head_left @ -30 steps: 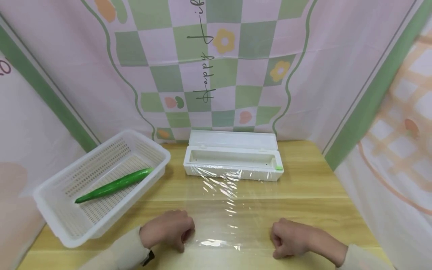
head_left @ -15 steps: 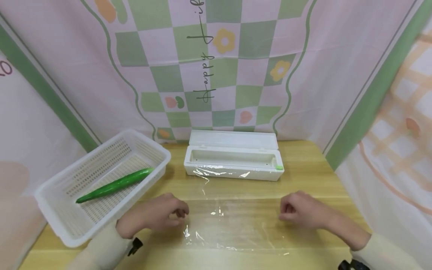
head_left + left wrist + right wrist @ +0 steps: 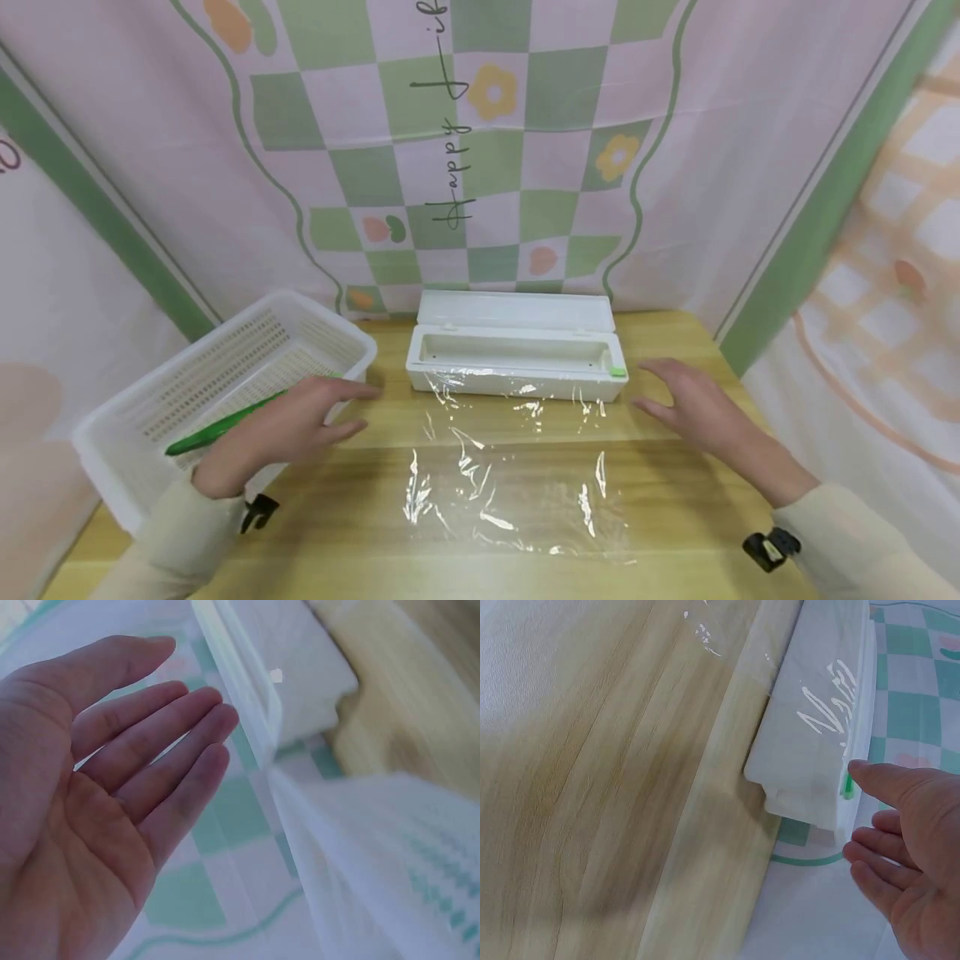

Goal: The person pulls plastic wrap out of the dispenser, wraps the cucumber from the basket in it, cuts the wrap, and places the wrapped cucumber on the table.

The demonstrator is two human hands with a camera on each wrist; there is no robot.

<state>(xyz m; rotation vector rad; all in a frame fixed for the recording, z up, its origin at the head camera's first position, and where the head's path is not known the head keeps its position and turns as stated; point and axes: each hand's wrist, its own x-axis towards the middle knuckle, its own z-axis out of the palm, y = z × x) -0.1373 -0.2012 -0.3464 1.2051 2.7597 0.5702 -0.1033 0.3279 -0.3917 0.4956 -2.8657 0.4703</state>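
A clear sheet of cling film (image 3: 517, 492) lies over the table, running toward me from the front edge of a white cling film box (image 3: 517, 385). The box's lid (image 3: 517, 311) stands raised at the back, and a green slider (image 3: 618, 372) sits at its right end. My left hand (image 3: 296, 421) is held between the basket and the box, fingers extended, holding nothing; its palm shows in the left wrist view. Just right of the box, my right hand (image 3: 693, 404) has thumb and fingers spread, with nothing held. In the right wrist view its thumb appears close to the green slider; contact is unclear.
At the left stands a white perforated basket (image 3: 142, 508) with a long green vegetable (image 3: 217, 429) in it, partly hidden by my left hand. A patterned curtain (image 3: 495, 167) hangs behind the wooden table (image 3: 675, 533).
Both hands have let go of the film's near corners and moved apart and forward, the left toward the basket, the right to the box's right end. The film has settled, wrinkled, on the table.
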